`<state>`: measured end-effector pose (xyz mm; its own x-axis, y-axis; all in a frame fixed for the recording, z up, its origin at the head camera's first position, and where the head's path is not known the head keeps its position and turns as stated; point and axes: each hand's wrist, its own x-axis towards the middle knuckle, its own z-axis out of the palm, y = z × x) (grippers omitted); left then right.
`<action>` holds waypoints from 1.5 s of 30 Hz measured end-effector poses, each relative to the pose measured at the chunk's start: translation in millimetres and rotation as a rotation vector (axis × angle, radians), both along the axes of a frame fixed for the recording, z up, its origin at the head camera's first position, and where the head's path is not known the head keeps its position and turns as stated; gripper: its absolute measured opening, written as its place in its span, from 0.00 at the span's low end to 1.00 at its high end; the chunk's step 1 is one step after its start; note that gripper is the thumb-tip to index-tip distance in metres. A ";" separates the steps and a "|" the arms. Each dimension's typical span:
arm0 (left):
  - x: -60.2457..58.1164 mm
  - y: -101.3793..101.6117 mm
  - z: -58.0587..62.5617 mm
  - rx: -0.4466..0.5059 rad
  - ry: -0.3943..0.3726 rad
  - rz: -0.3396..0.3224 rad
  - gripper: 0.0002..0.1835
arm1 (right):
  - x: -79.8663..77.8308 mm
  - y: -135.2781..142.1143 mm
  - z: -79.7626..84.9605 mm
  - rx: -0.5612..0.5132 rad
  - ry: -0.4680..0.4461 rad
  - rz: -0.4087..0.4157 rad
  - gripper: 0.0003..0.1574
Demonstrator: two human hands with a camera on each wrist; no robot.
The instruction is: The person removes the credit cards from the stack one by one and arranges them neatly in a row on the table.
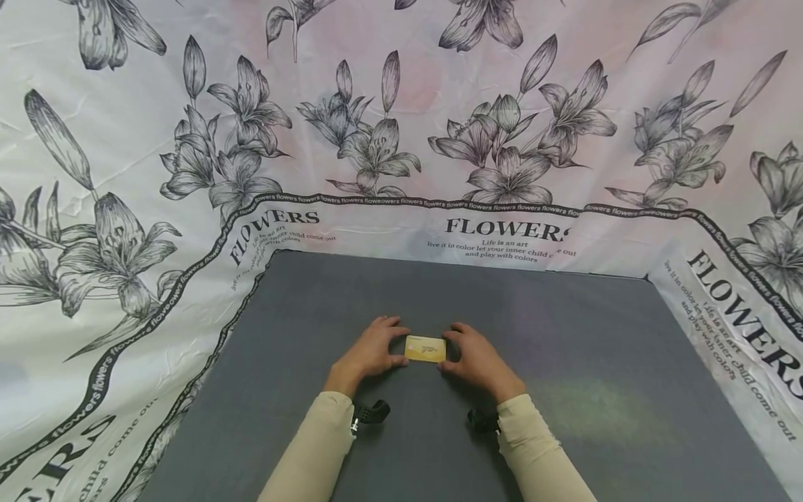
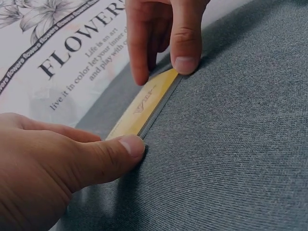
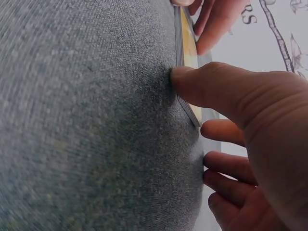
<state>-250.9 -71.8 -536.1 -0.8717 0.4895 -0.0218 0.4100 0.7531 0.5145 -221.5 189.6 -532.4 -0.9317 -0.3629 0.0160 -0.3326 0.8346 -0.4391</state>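
Note:
A small stack of cards with a yellow card (image 1: 425,349) on top lies flat on the grey cloth surface. In the left wrist view several thin layers show along the edge of the stack (image 2: 147,103). My left hand (image 1: 371,351) holds its left end, thumb at the near corner and forefinger towards the far one. At the right end my right hand (image 1: 478,359) grips it in the same way. The right wrist view shows the right thumb (image 3: 192,84) against the near edge of the stack, the other fingers on the far side.
The grey cloth-covered table (image 1: 596,335) spreads around both hands. White sheeting (image 1: 389,230) printed with lilies and lettering stands behind it and along both sides. Dark wrist devices (image 1: 375,413) sit below each hand, beside the cream sleeves (image 1: 316,446).

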 end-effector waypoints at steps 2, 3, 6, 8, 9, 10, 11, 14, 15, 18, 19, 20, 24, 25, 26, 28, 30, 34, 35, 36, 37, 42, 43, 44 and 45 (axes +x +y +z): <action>0.2 0.1 -0.5 0.002 0.007 0.000 0.32 | 0.0 -0.4 -0.3 0.005 0.005 0.003 0.42; 0.5 0.2 -0.3 0.005 0.009 0.000 0.31 | 0.1 -0.5 -0.4 0.006 0.009 0.005 0.42; 1.2 0.3 0.7 0.013 0.011 -0.002 0.30 | 0.3 -1.1 -1.0 0.004 0.010 0.005 0.40; 1.5 0.4 1.3 0.022 0.010 -0.003 0.29 | 0.4 -1.2 -2.0 0.003 0.018 0.008 0.39; 1.7 0.5 1.5 0.026 0.011 -0.004 0.29 | 0.4 -1.2 -2.5 0.000 0.022 0.009 0.39; 1.9 0.5 1.6 0.028 0.013 -0.004 0.29 | 0.7 -1.1 -2.6 -0.004 0.021 0.008 0.39; 2.0 0.6 1.5 0.029 0.015 -0.004 0.29 | 0.8 -1.0 -2.9 -0.008 0.026 0.010 0.38; 2.3 1.2 1.8 0.033 0.013 -0.002 0.28 | 1.0 -0.5 -4.1 -0.010 0.038 0.015 0.37; 2.7 1.4 2.0 0.033 0.008 0.000 0.28 | 0.9 -0.3 -4.5 -0.012 0.039 0.015 0.37; 2.8 2.1 2.8 0.031 -0.008 0.008 0.28 | 0.3 0.6 -5.4 -0.015 0.041 0.017 0.36; 2.8 2.3 2.9 0.030 -0.014 0.010 0.28 | 0.4 0.8 -5.5 -0.015 0.046 0.020 0.36; 2.8 2.4 3.1 0.030 -0.017 0.011 0.28 | 0.4 0.9 -5.4 -0.019 0.046 0.020 0.36; 1.8 1.9 4.0 0.032 -0.015 0.003 0.28 | 0.8 1.6 -4.6 -0.039 0.043 0.017 0.36; 1.5 1.6 4.1 0.035 -0.012 -0.001 0.27 | 0.9 1.7 -4.2 -0.047 0.044 0.015 0.36; 1.4 1.3 4.5 0.037 -0.009 -0.004 0.27 | 1.0 2.0 -3.9 -0.057 0.039 0.012 0.37; 1.3 0.7 5.7 0.050 -0.003 -0.013 0.27 | 1.1 2.7 -3.7 -0.074 0.041 0.012 0.37; 0.8 0.5 6.6 0.061 0.003 -0.023 0.27 | 1.1 3.6 -3.8 -0.086 0.058 0.013 0.36; 0.2 1.4 10.0 0.079 -0.006 -0.025 0.26 | 1.4 6.2 -3.4 -0.106 0.092 0.016 0.35; 0.0 1.7 10.8 0.082 -0.012 -0.023 0.26 | 1.4 6.7 -3.1 -0.108 0.100 0.018 0.34; 0.3 1.9 11.9 0.084 -0.019 -0.021 0.27 | 1.4 7.1 -2.4 -0.111 0.100 0.019 0.34; 0.8 2.0 13.0 0.085 -0.027 -0.018 0.27 | 1.4 7.4 -1.7 -0.115 0.098 0.020 0.34; 3.0 1.5 17.5 0.090 -0.050 -0.011 0.27 | 2.5 7.1 3.1 -0.112 0.067 0.015 0.34; 3.3 1.3 18.7 0.092 -0.052 -0.009 0.27 | 2.8 6.8 4.0 -0.109 0.066 0.016 0.34; 3.6 1.1 19.8 0.095 -0.053 -0.008 0.27 | 3.2 6.5 5.0 -0.110 0.061 0.015 0.34; 4.1 0.8 20.9 0.100 -0.051 -0.008 0.27 | 3.6 6.1 6.0 -0.109 0.064 0.016 0.34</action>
